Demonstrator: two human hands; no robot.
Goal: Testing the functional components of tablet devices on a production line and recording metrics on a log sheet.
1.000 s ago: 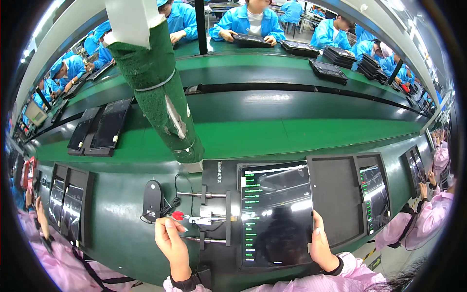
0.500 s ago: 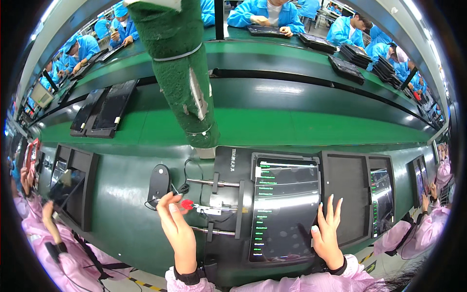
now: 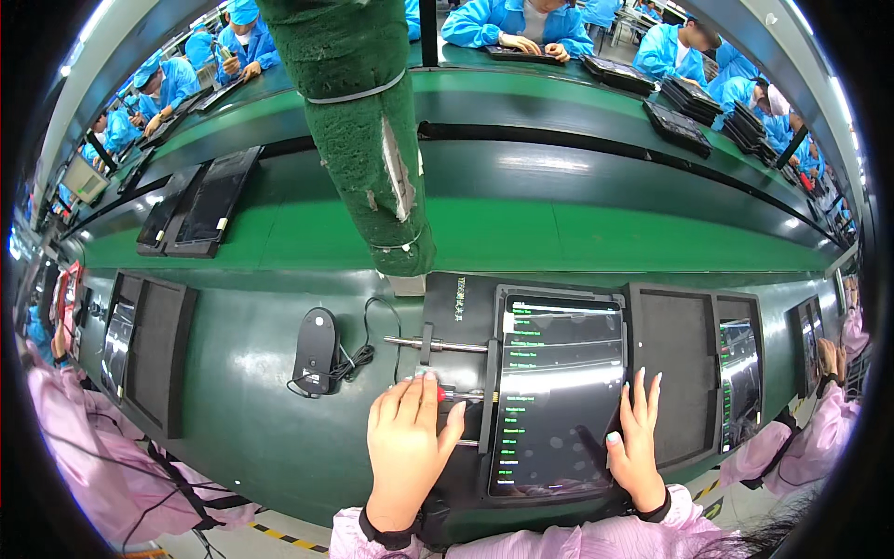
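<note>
The tablet (image 3: 562, 410) lies face up, screen lit with a list of green text lines, in the lower centre of the frame. It sits in a black fixture (image 3: 453, 321), whose raised rim probably keeps it square to the sliding bar on its left.

The right hand (image 3: 638, 456) rests along the tablet's right edge, fingers extended and slightly apart, thumb near the edge; it grips nothing and appears to steady that side. The left hand (image 3: 402, 447) lies palm down over the slide mechanism, fingers close together, thumb apart, beside the red knob (image 3: 443, 395). Such a placement would suit pushing the slide toward the tablet.

The left hand covers most of the mechanism and the lower guide rod; whether its fingers close on anything cannot be told. The upper guide rod (image 3: 461, 346) is exposed.

A black mouse-shaped device (image 3: 318, 345) with a bunched cable lies left of centre. A foam tray (image 3: 673, 373) stands at right, its other tablet (image 3: 740, 391) partly glare-covered. The green column (image 3: 358, 158) blocks part of the upper centre.
</note>
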